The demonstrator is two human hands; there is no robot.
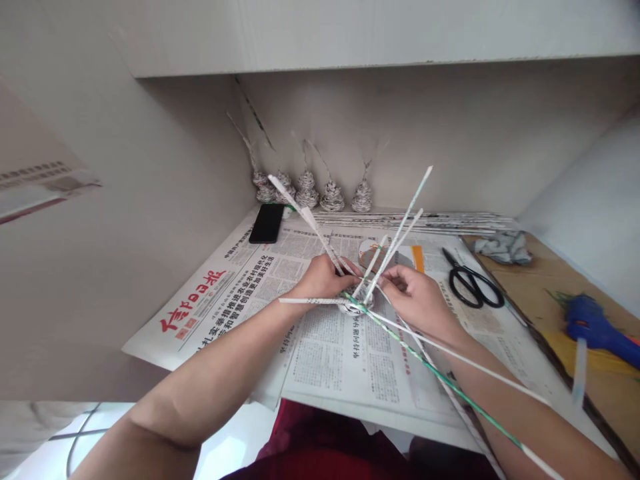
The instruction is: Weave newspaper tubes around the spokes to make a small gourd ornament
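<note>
Between my hands sits a small woven piece of rolled paper strips (354, 308), low over the newspaper (320, 363). Long white paper strips (400, 233) fan out of it, and a green-and-white strip (435, 370) runs down to the right past my forearm. My left hand (327, 277) closes around the left side of the woven piece and the base of its strips. On the other side, my right hand (413, 290) has thumb and fingers pinched on a strip near the top of the piece. The fingertips are partly hidden by strips.
Several finished gourd-shaped woven pieces (333, 195) stand along the back wall. Beside them lie a black phone (267, 223) and a bundle of paper rods (415, 221). To the right are black scissors (473, 283), a grey cloth (503, 248) and a blue glue gun (595, 323) on cardboard (537, 283).
</note>
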